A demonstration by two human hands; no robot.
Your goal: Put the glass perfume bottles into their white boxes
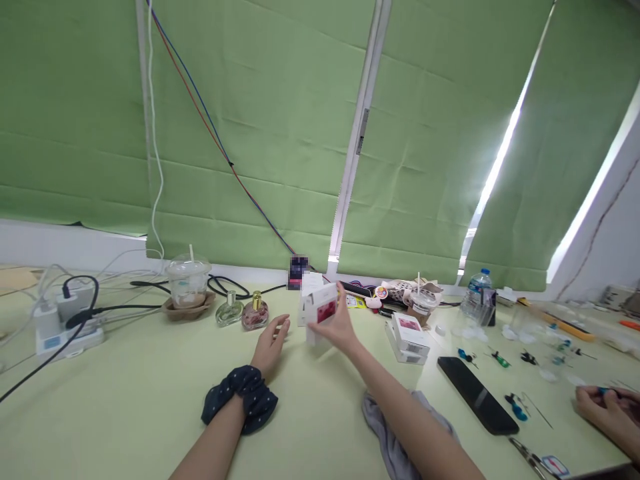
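My right hand point(339, 327) grips a small white box point(321, 308) with a red picture on its front, thumb on one side and fingers on the other. Behind that box stands another white box point(311, 280). To the left, my left hand point(271, 343) rests near the table with fingers loosely apart and nothing in it; a dark dotted scrunchie point(240, 398) circles the wrist. Two glass perfume bottles stand beyond it, one pinkish with a gold cap point(255, 315) and one greenish point(229, 311). Stacked white boxes point(409, 338) lie right of my right hand.
A plastic cup point(188, 283) and a power strip point(70, 340) with cables are at the left. On the right are a black phone point(477, 395), a water bottle point(471, 297), pliers point(533, 460) and another person's hand point(610, 413). Grey cloth point(387, 433) lies under my right forearm.
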